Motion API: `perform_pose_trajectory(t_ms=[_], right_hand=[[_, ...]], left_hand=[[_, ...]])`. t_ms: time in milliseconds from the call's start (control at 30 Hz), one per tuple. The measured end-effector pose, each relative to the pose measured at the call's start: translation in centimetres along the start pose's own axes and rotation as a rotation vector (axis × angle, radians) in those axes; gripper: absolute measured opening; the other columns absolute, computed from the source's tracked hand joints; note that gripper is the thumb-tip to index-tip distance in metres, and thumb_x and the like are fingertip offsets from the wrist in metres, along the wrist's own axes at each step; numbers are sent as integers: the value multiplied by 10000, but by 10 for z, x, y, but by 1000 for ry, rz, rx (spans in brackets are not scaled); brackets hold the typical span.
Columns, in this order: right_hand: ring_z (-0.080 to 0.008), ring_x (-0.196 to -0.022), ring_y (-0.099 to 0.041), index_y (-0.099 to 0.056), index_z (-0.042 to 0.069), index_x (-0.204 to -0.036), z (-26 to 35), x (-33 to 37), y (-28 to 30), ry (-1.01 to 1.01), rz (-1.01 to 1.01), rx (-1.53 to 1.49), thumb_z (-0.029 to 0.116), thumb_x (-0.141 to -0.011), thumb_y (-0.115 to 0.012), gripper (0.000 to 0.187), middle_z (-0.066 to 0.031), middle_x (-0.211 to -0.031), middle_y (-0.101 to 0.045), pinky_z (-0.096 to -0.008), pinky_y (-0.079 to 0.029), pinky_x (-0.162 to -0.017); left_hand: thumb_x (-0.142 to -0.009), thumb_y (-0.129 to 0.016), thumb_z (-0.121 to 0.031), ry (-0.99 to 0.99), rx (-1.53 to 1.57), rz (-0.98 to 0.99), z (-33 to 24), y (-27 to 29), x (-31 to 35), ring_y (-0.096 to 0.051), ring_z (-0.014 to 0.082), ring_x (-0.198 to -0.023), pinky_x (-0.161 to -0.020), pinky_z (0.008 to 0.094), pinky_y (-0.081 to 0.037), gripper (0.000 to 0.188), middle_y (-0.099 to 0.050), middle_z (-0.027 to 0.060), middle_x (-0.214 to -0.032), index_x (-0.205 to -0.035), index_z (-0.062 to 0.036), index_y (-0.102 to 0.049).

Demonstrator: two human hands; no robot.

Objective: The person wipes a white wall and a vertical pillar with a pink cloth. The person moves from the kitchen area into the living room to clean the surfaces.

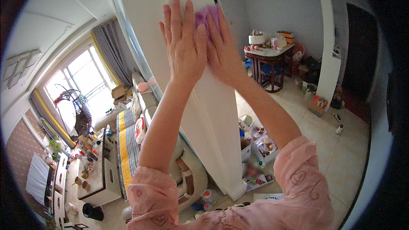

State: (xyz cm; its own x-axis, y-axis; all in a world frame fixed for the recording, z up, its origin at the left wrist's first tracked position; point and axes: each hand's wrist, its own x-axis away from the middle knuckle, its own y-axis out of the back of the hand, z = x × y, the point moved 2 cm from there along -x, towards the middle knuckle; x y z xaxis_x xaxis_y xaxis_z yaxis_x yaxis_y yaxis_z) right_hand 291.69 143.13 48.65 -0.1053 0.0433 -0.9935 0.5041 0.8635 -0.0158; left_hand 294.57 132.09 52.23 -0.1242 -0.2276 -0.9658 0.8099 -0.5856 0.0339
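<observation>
Both my arms, in pink sleeves, reach up to a white wall end point(213, 136) that stands like a pillar in front of me. My left hand point(183, 42) lies flat against its face, fingers stretched and slightly spread, with nothing in it. Close beside it, my right hand point(221, 55) presses a crumpled purple cloth point(205, 16) to the surface near the pillar's right edge. The cloth shows around and between the right fingers, which are a little blurred.
A sofa point(187, 179) with a striped cover point(126, 145) and a coffee table point(91, 183) stand left. Boxes of packaged goods point(264, 145) sit on the floor right of the pillar's foot. Farther back is a small dining table point(270, 51) bearing a white pot point(256, 38).
</observation>
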Motion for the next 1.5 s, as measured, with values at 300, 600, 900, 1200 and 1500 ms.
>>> perform_pose_trajectory(t_ms=[300, 600, 900, 1200, 1500], right_hand=[[-383, -1370, -235, -191, 112, -1475, 3, 9, -15, -9, 73, -47, 206, -949, -418, 580, -188, -1529, -57, -428, -294, -1089], [-405, -1370, -197, -267, -4, -1424, -6, -57, -2, 50, -66, -257, 131, -925, -441, 546, -239, -1480, -193, -437, -186, -1130], [-450, -1321, -277, -342, 25, -1396, 20, 113, 4, -216, 220, -134, 109, -878, -554, 566, -264, -1479, -170, -464, -280, -1091], [-456, -1305, -267, -293, 29, -1416, 6, 31, 4, -27, 68, -164, 179, -881, -514, 598, -238, -1458, -214, -505, -258, -1076], [-523, -1341, -151, -287, 29, -1415, 22, 168, 2, -56, 271, -11, 288, -864, -546, 662, -286, -1485, -111, -553, -210, -1098]], left_hand=[[-997, -321, -365, -14, -60, 0, 14, 11, 7, -127, 303, -1419, -1137, 443, -155, 492, -186, 98, -1530, -1414, -107, -368], [-970, -384, -162, 9, -214, 53, -1, 8, 3, -156, 328, -1408, -1132, 457, -188, 446, -221, 122, -1512, -1408, -79, -364], [-962, -396, -127, -44, -302, 15, 4, 10, 2, -189, 349, -1393, -1122, 440, -235, 420, -264, 109, -1492, -1374, -42, -405], [-976, -322, -150, -54, -290, 58, 0, 9, -7, -190, 357, -1393, -1128, 447, -177, 454, -262, 165, -1491, -1414, -28, -328], [-948, -363, -74, -97, -252, -8, 3, 5, -3, -213, 357, -1386, -1121, 436, -212, 448, -284, 164, -1480, -1394, -34, -367]])
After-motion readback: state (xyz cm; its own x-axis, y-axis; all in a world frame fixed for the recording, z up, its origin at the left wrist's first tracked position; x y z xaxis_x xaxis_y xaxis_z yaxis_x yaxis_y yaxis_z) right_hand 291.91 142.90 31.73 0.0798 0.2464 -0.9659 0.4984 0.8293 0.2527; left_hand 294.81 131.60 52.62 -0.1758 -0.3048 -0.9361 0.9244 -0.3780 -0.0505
